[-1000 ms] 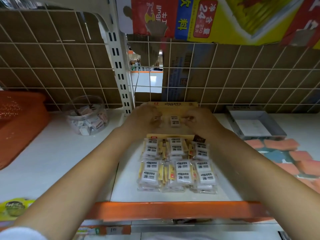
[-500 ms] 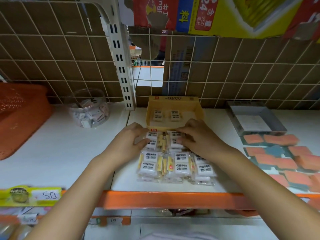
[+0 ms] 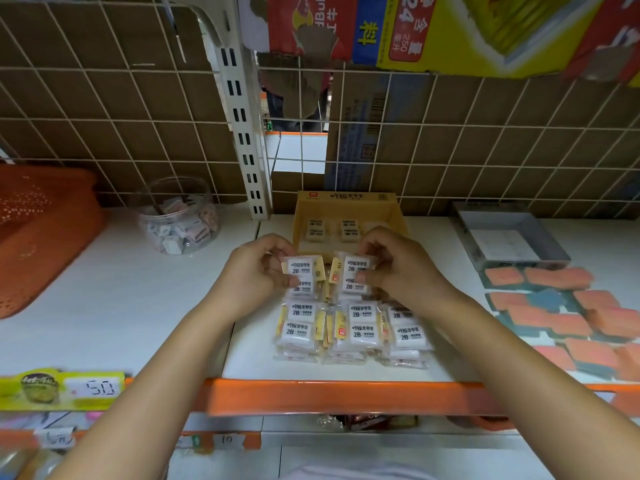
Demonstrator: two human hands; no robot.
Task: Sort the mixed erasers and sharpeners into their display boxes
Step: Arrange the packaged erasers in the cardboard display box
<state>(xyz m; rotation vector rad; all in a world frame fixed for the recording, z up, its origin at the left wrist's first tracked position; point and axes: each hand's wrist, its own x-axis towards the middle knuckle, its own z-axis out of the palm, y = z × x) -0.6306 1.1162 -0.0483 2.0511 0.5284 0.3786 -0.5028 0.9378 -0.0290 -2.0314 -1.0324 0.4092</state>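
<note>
Each hand, left [image 3: 254,271] and right [image 3: 398,268], pinches a packet [image 3: 303,277] of erasers off the pile [image 3: 349,327] on the shelf [image 3: 104,306] before the yellow box [image 3: 346,209]; the packets look light, their film slippery, so fingers belong across the firm blocks.

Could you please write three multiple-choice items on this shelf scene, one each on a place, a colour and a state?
1. Where is the clear jar?
A. left of the yellow display box
B. inside the grey tray
C. on the orange basket

2. What colour is the shelf's front edge?
A. blue
B. orange
C. green

3. What is the left hand doing?
A. lying flat on the shelf
B. holding the jar
C. gripping an eraser pack

Answers:
1 A, the jar stands beyond the shelf upright from the box.
2 B, the lip is plainly orange.
3 C, fingers and thumb pinch the pack, as the right hand does another pack.
</note>
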